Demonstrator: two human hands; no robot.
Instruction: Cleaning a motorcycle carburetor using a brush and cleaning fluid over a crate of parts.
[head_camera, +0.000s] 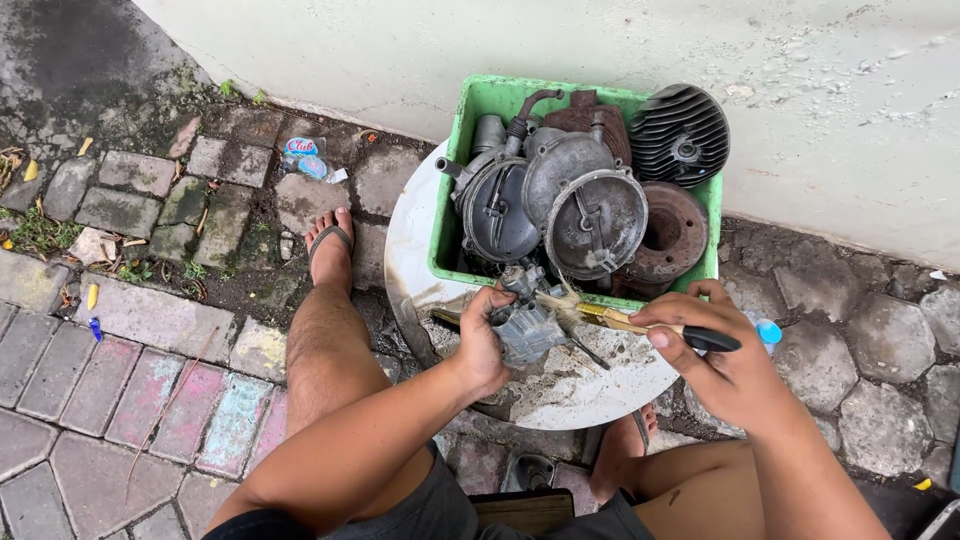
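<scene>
Left hand (483, 345) grip closed on carburetor (527, 330), held over the round counter (415, 260) near its front edge. Right hand (715, 370) grip pinches brush (640, 325): long axis level, bristles pointing left, touching the carburetor.

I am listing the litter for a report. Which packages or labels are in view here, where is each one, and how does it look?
Crumpled wrapper: on the paving stones near the wall, beyond the sandalled foot; blue and white with a red patch.
Small yellow scrap: on the ground at the far right edge; too small to tell what it is.
</scene>
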